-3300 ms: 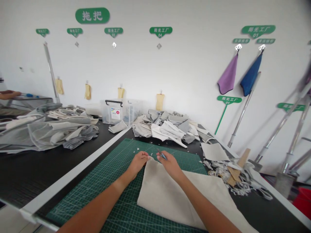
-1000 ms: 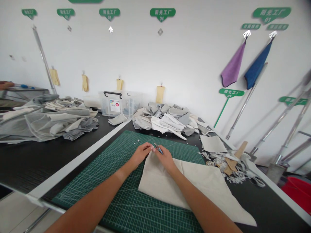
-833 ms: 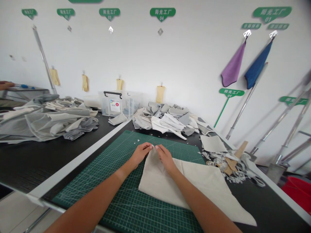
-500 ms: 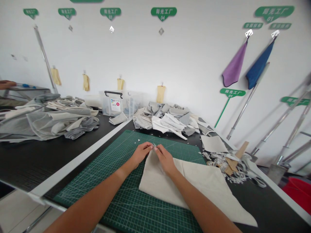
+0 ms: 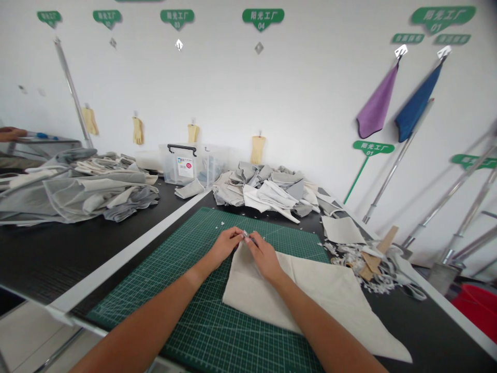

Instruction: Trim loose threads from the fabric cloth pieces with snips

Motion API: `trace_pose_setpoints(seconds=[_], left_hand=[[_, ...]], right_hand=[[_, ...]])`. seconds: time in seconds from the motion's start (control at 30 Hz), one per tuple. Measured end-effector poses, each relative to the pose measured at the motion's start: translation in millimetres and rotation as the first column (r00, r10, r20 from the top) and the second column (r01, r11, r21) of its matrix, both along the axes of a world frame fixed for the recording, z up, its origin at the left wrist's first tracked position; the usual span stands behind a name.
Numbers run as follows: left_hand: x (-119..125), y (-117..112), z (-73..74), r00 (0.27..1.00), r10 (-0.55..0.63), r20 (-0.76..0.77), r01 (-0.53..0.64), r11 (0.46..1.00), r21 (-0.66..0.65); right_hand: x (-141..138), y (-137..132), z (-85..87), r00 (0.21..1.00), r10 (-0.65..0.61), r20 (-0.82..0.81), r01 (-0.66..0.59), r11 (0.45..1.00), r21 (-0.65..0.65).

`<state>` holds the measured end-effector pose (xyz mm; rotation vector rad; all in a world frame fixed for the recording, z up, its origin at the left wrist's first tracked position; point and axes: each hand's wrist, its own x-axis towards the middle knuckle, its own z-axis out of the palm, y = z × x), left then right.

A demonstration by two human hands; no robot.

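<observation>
Two hands met at the corner of a beige cloth point(image 5: 298, 295), which lay on a green cutting mat point(image 5: 182, 295) on the bench point(image 5: 77, 269). Right hand point(image 5: 264, 257): fingers point(image 5: 251, 242) pressed together, pinching small snips point(image 5: 247, 237), mostly hidden. Left hand point(image 5: 224, 246): fingers point(image 5: 237, 236) curled against the cloth's corner; any grip could not be told. Risk: the snips' points lay close to both hands, so a slip could have nicked a finger or the cloth.
</observation>
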<state>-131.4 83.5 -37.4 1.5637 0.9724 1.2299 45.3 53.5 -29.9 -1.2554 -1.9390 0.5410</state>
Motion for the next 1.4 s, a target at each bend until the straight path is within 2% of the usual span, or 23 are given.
trace_pose_setpoints(seconds=[0.53,0.93,1.4], left_hand=[[-1.1,1.6,-3.4,1.0,-0.01,-0.006,0.01,0.999,-0.031],[-0.5,-1.4,-0.1,1.0,-0.016,-0.018,0.015,0.999,-0.043],[0.1,-1.5,-3.9,0.999,0.017,-0.034,-0.018,0.999,-0.03]], right_hand=[[1.6,2.2,-3.4,0.999,0.023,0.036,-0.024,0.999,0.021],[1.3,1.2,-2.4,0.999,0.05,0.013,-0.051,0.998,0.04],[-1.0,-0.8,0.3,0.999,0.036,-0.004,-0.036,0.999,0.04]])
